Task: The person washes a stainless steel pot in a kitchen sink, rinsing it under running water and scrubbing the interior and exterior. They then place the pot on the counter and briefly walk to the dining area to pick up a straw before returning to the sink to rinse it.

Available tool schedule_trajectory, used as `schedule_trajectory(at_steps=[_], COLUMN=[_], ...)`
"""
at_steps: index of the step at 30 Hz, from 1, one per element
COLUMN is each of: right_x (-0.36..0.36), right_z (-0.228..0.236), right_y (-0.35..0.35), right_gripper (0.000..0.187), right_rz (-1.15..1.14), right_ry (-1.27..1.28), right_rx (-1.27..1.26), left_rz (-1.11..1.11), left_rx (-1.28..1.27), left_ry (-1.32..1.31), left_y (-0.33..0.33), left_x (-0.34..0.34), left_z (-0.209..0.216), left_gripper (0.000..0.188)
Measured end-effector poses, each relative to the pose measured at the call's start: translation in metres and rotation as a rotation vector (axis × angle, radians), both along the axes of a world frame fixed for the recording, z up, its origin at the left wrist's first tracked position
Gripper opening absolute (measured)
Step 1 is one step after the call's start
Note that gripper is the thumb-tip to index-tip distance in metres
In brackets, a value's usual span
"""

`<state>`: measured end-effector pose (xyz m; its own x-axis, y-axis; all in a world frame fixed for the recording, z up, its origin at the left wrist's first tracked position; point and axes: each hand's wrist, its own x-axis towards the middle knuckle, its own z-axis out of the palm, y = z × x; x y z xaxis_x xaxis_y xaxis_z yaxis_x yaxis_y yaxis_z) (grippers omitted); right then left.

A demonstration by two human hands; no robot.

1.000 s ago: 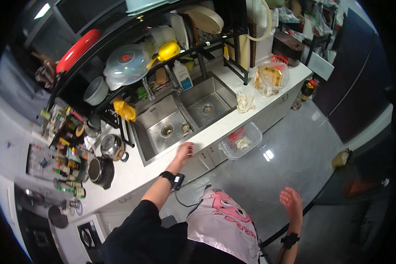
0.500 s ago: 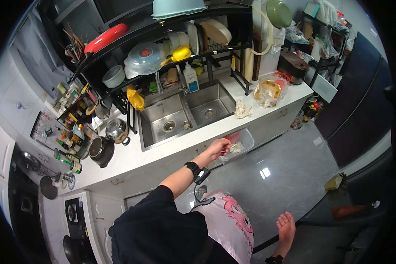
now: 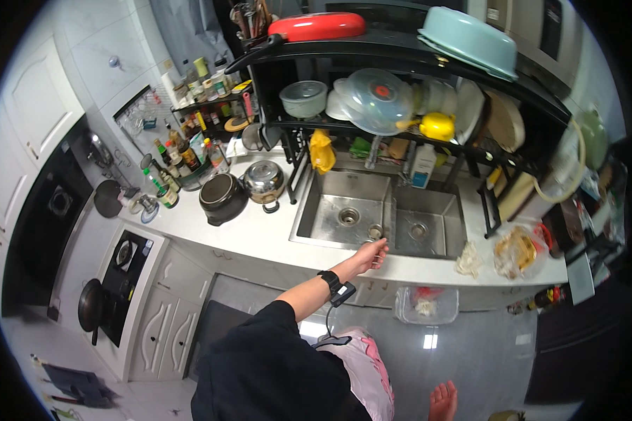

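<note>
My left hand point(image 3: 371, 257), with a black watch on its wrist, reaches over the counter's front edge just in front of the double steel sink point(image 3: 338, 200). Its fingers are curled together, and whatever they may hold is too small or hidden to make out. Low at the right, my right hand point(image 3: 443, 402) hangs away from everything, its fingers stretched out and bare. A clear plastic bin point(image 3: 439, 319) with some red and whitish waste in it sits below the counter edge, right of my left hand. A crumpled whitish cloth point(image 3: 468, 259) lies on the counter right of the sink.
Above the sink stands a black dish rack point(image 3: 393, 132) with bowls and lids. A soap bottle point(image 3: 422, 166) is behind the sink. Two pots, a dark one point(image 3: 222, 198) and a steel one point(image 3: 263, 181), stand at its left. A stove point(image 3: 128, 270) lies farther left; bagged food point(image 3: 518, 252) sits right.
My left hand has moved from over the clear bin to the counter edge by the sink, fingers still curled. The view has turned left, and my right hand now shows lower in it.
</note>
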<state>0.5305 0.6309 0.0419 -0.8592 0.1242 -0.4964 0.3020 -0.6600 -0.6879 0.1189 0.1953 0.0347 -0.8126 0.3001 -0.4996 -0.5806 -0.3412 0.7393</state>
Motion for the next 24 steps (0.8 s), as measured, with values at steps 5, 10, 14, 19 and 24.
schedule_trajectory(at_steps=[5,10,14,19,24], right_x=[-0.09,-0.155,-0.183,-0.164,-0.088], right_z=[-0.01,-0.012,0.001,0.025,0.046], right_y=[0.011,0.005,-0.016,-0.024,-0.012], right_gripper=[0.056,0.057,0.049,0.045,0.038], right_rz=[0.203,0.197,0.16,0.039,-0.121], right_ry=[0.18,0.023,0.047,0.054,0.198], right_rx=[-0.204,-0.156,0.046,0.065,0.015], left_rz=[0.251,0.389,0.363,0.191,-0.17], left_rx=[-0.045,-0.057,-0.013,0.17,0.414], left_ry=[-0.127,-0.178,-0.193,-0.236,-0.274], left_y=[-0.057,-0.084,-0.086,-0.04,0.081], left_x=[-0.038,-0.057,-0.07,-0.083,-0.072], left_z=[-0.03,-0.055,-0.064,-0.06,-0.034], left_gripper=[0.025,0.009,0.009,0.015,0.026])
